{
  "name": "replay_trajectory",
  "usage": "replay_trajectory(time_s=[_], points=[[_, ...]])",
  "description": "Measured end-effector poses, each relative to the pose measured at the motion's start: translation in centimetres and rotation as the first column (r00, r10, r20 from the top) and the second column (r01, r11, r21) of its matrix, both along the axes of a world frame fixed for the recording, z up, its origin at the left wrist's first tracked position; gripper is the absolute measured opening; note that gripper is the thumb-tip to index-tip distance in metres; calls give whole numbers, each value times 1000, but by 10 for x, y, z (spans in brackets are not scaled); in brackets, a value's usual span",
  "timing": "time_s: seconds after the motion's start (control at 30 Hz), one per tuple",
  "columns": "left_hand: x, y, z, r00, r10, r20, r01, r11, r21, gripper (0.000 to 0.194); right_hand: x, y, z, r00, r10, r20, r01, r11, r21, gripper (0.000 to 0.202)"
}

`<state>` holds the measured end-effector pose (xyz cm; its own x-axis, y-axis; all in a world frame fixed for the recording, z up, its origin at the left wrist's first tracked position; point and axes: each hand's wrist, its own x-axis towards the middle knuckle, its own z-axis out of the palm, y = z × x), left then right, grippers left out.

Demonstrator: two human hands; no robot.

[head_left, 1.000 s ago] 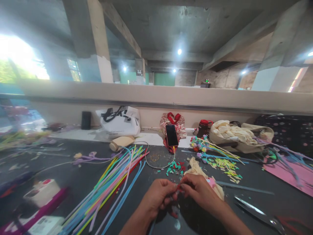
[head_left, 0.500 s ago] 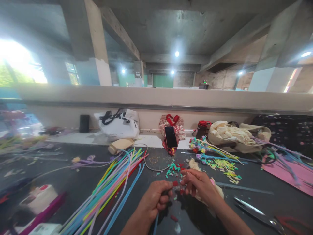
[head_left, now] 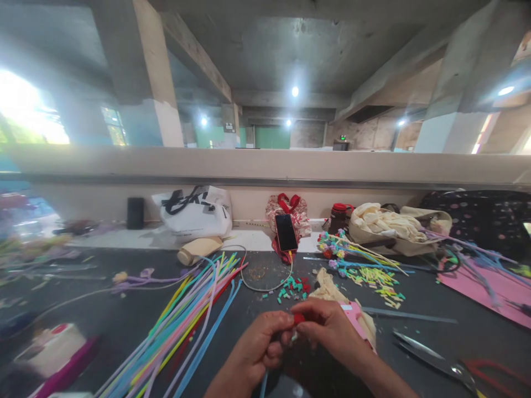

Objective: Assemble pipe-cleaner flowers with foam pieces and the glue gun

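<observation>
My left hand (head_left: 263,342) is closed, its thumb and finger pinching a small red piece (head_left: 298,319). A light blue stem (head_left: 264,382) comes out below that hand. My right hand (head_left: 326,326) touches the same red piece from the right with its thumb and fingertips. Just beyond the hands lies a pile of small green and red pieces (head_left: 293,287). Left of them, a bundle of coloured stems (head_left: 182,323) spreads over the dark table (head_left: 136,309).
Scissors (head_left: 433,356) lie at the right. A cream cloth (head_left: 326,286) and yellow pieces (head_left: 379,279) are beyond my right hand. A phone (head_left: 286,232) on a cable leans at the back, between a white bag (head_left: 194,215) and a red-lidded bottle (head_left: 339,216).
My right hand has moved left and closed in on the red piece at my left fingertips. The view has shifted slightly, so the table items appear a little further left.
</observation>
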<state>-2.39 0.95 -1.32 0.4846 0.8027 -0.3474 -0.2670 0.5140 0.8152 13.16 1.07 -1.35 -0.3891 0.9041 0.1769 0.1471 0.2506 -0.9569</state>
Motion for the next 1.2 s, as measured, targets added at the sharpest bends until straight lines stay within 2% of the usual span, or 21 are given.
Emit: replay_trajectory(time_s=[0.13, 0.37, 0.57, 0.67, 0.73, 0.83, 0.9, 1.0, 1.1, 1.2], points=[[0, -1, -2, 1000, -20, -5, 20, 1000, 11, 18, 0, 0, 3, 1000, 12, -15, -13, 999, -32, 21], [-1, 0, -5, 1000, -26, -17, 26, 999, 31, 22, -1, -1, 3, 999, -4, 44, 3, 1000, 10, 22], [0, 0, -8, 999, -13, -36, 14, 1000, 24, 26, 0, -3, 1, 1000, 0, 5, 0, 1000, -21, 14], [3, -1, -7, 999, 23, -39, -21, 999, 40, 29, 0, -5, 3, 1000, 0, -23, 0, 1000, -14, 14], [6, -2, -3, 993, 116, -26, -113, 990, 84, 31, -1, -6, 6, 998, 7, -61, -7, 1000, -4, 23], [11, -8, 6, 945, 326, -8, -319, 929, 185, 32, -2, -8, 10, 974, 48, -220, -64, 996, -65, 53], [13, -12, 12, 899, 437, -6, -422, 871, 253, 30, -3, -7, 12, 937, 58, -344, -106, 987, -122, 65], [16, -17, 17, 868, 495, -33, -459, 826, 329, 28, -3, -7, 14, 909, 22, -415, -95, 983, -156, 53], [17, -18, 17, 854, 514, -80, -442, 798, 409, 27, -4, -7, 17, 915, -36, -402, -35, 985, -169, 39], [18, -18, 16, 823, 553, -127, -417, 742, 524, 23, -6, -9, 18, 921, -85, -379, 23, 986, -164, 30]])
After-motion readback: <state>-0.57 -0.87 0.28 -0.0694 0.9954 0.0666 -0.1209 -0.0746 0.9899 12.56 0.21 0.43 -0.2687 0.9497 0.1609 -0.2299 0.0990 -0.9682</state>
